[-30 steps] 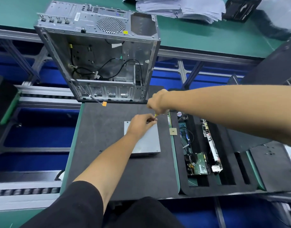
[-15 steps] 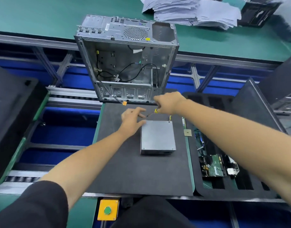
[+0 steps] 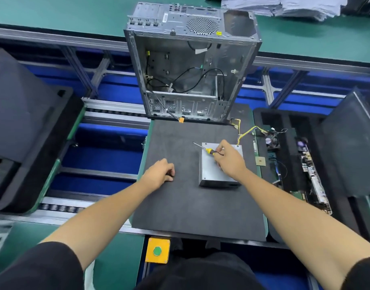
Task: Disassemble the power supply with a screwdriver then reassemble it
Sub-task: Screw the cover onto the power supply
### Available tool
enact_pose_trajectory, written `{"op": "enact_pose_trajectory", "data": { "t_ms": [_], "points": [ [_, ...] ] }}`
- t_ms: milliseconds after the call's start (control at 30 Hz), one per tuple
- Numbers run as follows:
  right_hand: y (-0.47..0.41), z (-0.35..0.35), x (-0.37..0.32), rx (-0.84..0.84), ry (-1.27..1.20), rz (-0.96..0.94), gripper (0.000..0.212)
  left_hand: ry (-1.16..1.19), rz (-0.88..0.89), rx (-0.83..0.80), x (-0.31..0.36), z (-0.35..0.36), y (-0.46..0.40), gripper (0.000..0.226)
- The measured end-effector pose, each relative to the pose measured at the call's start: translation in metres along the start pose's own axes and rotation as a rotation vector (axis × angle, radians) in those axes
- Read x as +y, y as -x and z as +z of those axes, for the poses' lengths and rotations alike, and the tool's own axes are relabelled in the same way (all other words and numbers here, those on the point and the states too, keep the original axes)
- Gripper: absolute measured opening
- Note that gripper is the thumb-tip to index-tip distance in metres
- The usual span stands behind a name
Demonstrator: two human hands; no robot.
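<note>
Right hand [image 3: 228, 160] is curled around the small screwdriver with the yellow-and-black handle [image 3: 210, 151], a pinching grip, thin steel shaft pointing off past the far-left corner of the flat grey sheet-metal power supply box [image 3: 216, 174]. The hand hovers right over the box lid; whether the heel of it touches the metal, I cannot tell. Left hand [image 3: 159, 174] sits on the dark foam mat [image 3: 179, 206] well to the left of the box, fingers loosely curled, holding nothing.

The box itself lies flat on the mat, lid up, its yellow and black cable bundle [image 3: 245, 131] trailing from the far-right corner. Beyond the box stands the open bare-metal computer case [image 3: 190, 65]; to the box's right, a black foam tray with circuit boards [image 3: 309, 164].

How will it handle? Looks rigid and fairly heavy for its size, smooth painted steel, likely to slide on a push and sharp along the folded edges. Best hold, I'd say: flat palm on the lid or fingers on the side walls, never the wires.
</note>
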State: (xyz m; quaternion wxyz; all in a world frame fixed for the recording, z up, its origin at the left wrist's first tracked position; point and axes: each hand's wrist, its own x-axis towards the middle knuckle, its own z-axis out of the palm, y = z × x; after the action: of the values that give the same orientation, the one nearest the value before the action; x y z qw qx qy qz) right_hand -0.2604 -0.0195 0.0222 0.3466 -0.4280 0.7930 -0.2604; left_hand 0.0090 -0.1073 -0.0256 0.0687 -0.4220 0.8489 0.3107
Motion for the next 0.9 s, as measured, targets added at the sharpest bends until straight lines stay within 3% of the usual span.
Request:
{"op": "enact_pose_trajectory", "data": {
  "t_ms": [333, 733, 900],
  "points": [
    [-0.001, 0.007, 0.003, 0.045, -0.037, 0.002, 0.023, 0.062, 0.011, 0.004, -0.006, -0.004, -0.010, 0.032],
    [0.002, 0.010, 0.001, 0.069, -0.014, 0.016, 0.017, 0.056, 0.049, -0.034, -0.007, -0.005, -0.016, 0.013],
    [0.004, 0.007, 0.000, 0.047, -0.065, -0.014, 0.010, 0.311, -0.003, 0.042, -0.003, -0.006, -0.016, 0.007]
  ]
}}
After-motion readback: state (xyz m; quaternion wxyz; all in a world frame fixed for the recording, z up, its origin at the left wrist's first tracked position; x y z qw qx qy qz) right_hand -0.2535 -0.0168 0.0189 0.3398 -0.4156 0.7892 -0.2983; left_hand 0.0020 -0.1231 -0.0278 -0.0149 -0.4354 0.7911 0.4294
